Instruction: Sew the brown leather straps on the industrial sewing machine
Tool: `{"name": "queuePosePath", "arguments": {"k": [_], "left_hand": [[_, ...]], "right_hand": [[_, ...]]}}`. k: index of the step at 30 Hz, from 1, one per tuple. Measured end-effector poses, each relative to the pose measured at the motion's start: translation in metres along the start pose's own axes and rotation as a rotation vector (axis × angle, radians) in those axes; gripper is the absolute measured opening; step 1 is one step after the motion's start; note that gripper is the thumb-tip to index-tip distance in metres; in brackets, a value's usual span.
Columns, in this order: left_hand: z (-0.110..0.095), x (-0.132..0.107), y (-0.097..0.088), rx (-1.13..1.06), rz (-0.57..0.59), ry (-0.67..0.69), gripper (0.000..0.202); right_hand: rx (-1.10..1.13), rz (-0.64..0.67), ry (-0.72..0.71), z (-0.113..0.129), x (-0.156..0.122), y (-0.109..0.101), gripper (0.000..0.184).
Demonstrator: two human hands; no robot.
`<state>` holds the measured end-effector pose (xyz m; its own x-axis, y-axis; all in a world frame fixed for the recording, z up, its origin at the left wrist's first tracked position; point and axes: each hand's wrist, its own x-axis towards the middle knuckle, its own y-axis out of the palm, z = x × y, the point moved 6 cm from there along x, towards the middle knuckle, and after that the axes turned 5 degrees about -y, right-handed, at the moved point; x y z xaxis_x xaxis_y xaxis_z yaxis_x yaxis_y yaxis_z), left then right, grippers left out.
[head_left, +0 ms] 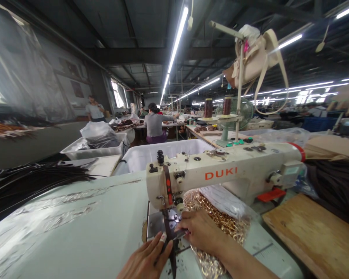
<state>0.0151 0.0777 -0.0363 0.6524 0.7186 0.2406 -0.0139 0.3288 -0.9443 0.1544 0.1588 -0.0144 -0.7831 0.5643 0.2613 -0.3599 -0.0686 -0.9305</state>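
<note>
A narrow dark strap [172, 260] runs from under the head of a white sewing machine [189, 170] toward me, across the metal needle plate [157, 223]. My left hand [148, 257] lies on the left of the strap, fingers stretched out and their tips touching its edge. One of those fingers has a white wrap on its tip. To the right of the needle, my right hand [200, 230] is closed, its fingers bent and pressed together close to the plate. What these fingers hold, if anything, is hidden.
A clear bag of gold-coloured metal hardware [218, 211] lies under the machine arm. Behind stands a white bin [165, 153]. Thread cones [208, 108] and a hanging beige bag [253, 62] are on the stand. Dark straps [26, 186] lie left; a wooden board [317, 232] is right.
</note>
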Motion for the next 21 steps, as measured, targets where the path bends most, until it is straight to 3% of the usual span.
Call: {"name": "queuePosePath", "arguments": {"k": [9,21], "left_hand": [[-0.001,-0.003,-0.02,-0.193,-0.058,-0.06,0.066],[-0.002,-0.002,-0.019,-0.146,-0.071,-0.038,0.065]], "right_hand": [[-0.011,0.016,0.006,0.001,-0.001,-0.002,0.03],[0.007,-0.011,-0.005,0.001,-0.001,-0.003,0.026]]}}
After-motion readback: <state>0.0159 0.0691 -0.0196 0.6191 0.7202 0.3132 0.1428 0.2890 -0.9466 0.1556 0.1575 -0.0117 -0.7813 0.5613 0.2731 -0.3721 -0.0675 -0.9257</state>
